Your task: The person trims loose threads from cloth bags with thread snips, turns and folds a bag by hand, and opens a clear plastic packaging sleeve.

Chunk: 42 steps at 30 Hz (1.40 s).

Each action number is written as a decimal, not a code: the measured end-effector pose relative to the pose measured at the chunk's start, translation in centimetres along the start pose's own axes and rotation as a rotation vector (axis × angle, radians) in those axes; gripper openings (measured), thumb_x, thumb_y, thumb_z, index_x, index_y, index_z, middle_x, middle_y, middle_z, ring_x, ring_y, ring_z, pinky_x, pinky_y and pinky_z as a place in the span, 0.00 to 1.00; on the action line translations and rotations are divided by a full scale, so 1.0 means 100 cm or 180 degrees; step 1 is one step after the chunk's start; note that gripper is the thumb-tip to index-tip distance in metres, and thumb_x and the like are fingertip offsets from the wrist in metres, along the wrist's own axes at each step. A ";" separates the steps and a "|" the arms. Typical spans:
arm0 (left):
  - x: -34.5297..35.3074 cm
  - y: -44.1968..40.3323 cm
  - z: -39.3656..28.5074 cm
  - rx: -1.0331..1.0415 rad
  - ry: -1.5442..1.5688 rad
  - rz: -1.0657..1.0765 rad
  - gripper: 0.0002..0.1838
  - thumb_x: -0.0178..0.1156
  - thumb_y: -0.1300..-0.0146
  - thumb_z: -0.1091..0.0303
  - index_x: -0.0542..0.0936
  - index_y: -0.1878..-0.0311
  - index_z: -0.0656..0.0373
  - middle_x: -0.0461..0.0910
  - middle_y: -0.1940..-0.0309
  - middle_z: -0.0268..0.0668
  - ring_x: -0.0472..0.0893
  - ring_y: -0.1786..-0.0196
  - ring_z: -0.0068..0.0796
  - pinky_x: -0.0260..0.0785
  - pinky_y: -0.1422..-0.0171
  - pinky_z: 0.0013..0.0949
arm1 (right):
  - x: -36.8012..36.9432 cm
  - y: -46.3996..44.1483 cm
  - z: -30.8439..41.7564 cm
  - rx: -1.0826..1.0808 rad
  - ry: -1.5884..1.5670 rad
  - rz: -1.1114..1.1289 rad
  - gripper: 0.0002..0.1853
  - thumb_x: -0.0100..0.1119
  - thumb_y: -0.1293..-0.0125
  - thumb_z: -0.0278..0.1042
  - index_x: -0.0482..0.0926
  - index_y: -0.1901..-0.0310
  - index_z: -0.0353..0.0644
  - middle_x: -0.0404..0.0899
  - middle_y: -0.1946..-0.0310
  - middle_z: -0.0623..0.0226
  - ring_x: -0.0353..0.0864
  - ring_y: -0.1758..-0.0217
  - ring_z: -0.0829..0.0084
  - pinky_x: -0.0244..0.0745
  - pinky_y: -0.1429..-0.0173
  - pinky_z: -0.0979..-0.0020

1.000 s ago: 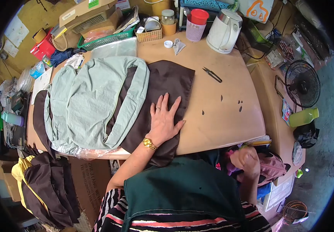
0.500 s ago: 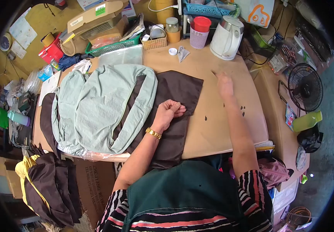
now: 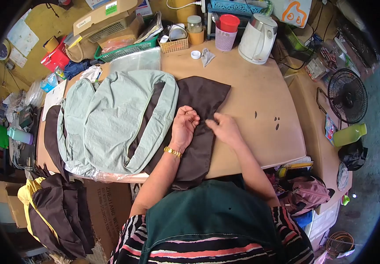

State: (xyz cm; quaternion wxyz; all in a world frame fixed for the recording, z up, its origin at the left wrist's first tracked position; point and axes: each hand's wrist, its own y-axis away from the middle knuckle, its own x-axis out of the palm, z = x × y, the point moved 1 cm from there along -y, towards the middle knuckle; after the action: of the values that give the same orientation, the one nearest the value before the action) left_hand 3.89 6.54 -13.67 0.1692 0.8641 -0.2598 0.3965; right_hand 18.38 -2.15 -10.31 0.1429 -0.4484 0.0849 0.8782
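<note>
My left hand (image 3: 184, 127), with a gold-coloured watch or bracelet (image 3: 172, 152) at its wrist, is over the dark brown fabric (image 3: 201, 149). Its fingers curl in toward the thumb; what they hold, if anything, is too small to make out. Just to its right, my right hand (image 3: 225, 128) hovers at the fabric's right edge. Its thumb and index finger are close together, and any thing between them is hidden. A pale green garment or bag piece (image 3: 117, 116) lies left of my hands, partly over the brown fabric. Small dark drop-shaped pieces (image 3: 277, 126) lie to the right.
Along the back stand a white kettle (image 3: 256, 39), a lilac cup with a red top (image 3: 226, 37), a jar (image 3: 194, 30) and a green basket (image 3: 128, 50). A black fan (image 3: 347, 96) and a green bottle (image 3: 350, 134) are at right. Brown and yellow fabric (image 3: 58, 211) hangs lower left.
My right hand has come from the far right part of the table toward my left hand. My left hand has turned slightly and moved a little left. A dark piece near the fabric is no longer visible.
</note>
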 end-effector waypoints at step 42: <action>-0.003 -0.002 0.010 -0.0892 -0.1234 0.0107 0.17 0.56 0.29 0.51 0.76 0.67 0.53 0.73 0.77 0.24 0.66 0.79 0.14 0.59 0.74 0.20 | -0.028 0.030 0.027 -0.0556 -0.0049 -0.0500 0.11 0.61 0.37 0.36 0.85 0.54 0.48 0.77 0.63 0.65 0.82 0.61 0.60 0.75 0.58 0.59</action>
State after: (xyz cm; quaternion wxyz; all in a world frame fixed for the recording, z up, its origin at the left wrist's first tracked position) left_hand 4.51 6.30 -14.54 0.2278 0.8877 -0.3543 0.1860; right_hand 16.91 -4.74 -6.38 0.1723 -0.4577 -0.0284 0.8718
